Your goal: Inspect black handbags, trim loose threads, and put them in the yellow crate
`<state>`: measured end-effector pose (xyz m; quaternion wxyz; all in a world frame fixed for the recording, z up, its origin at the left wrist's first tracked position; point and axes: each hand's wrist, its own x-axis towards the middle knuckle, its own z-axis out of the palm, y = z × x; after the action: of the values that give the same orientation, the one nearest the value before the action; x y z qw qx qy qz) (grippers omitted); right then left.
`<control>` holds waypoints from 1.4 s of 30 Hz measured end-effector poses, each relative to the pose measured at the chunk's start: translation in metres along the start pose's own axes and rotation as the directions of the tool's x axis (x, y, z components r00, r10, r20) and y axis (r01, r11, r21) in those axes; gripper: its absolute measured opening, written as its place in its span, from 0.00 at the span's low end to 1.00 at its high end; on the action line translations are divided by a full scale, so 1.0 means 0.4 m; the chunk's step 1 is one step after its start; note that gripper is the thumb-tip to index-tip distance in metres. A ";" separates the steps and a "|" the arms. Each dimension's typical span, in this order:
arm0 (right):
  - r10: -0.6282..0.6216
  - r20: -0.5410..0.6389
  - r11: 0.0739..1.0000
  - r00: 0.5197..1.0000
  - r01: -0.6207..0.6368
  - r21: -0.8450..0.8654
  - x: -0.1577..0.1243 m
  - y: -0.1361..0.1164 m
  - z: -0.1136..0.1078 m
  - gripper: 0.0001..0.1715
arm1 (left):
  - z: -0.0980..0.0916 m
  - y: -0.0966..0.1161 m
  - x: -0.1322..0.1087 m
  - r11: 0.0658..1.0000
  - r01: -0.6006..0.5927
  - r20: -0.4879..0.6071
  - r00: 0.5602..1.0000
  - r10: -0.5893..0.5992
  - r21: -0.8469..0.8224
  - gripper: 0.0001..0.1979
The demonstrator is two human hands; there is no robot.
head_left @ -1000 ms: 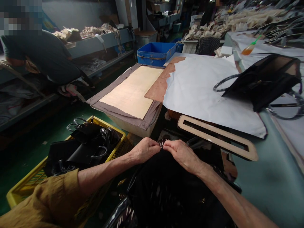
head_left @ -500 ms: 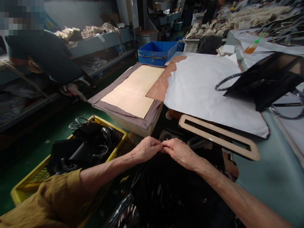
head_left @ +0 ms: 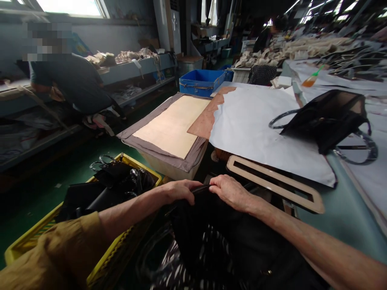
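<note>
My left hand (head_left: 178, 191) and my right hand (head_left: 229, 191) are side by side, both closed on the top edge of a black bag (head_left: 223, 245) that lies over my lap. The fingers curl over the bag's dark rim, almost touching each other. The bag is black with a pale striped part low in the picture. Just beyond my right hand lies a tan wooden slotted template (head_left: 272, 183) on the edge of the worktable (head_left: 344, 209).
A yellow crate (head_left: 111, 257) of black bags stands at my left. A box topped with a tan board (head_left: 172, 127) stands ahead, a blue bin (head_left: 201, 81) behind it. White paper (head_left: 260, 125) and another black bag (head_left: 326, 119) lie on the table. A person (head_left: 69, 82) bends at left shelves.
Both hands have shifted from pinching a small point on the bag to gripping its top edge, lifted a little nearer to me. The view has tilted upward.
</note>
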<state>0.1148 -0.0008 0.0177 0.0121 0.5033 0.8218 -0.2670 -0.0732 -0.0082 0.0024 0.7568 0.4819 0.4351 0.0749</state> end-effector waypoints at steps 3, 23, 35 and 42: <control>0.014 -0.021 0.999 1.000 -0.015 -0.051 0.004 0.017 -0.041 0.13 | -0.041 0.027 0.051 0.997 -0.033 0.071 0.997 0.028 0.076 0.26; 0.276 -0.049 0.961 0.960 -0.273 0.046 -0.057 0.043 -0.069 0.13 | -0.091 0.121 0.188 0.642 -0.243 0.038 0.948 0.316 0.727 0.13; 0.373 -0.024 0.927 0.928 -0.371 0.052 -0.175 0.042 0.061 0.13 | 0.022 -0.053 0.098 0.363 -0.288 -0.039 0.735 0.677 0.886 0.20; 0.396 -0.048 0.918 0.917 -0.397 -0.004 -0.162 0.050 0.070 0.13 | 0.046 -0.120 0.095 0.126 -0.191 0.009 0.582 0.813 0.974 0.10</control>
<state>0.1565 -0.0596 0.0038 0.0504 0.6651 0.7048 -0.2418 -0.0515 -0.0254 -0.0552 0.1102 0.8906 0.3829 0.2194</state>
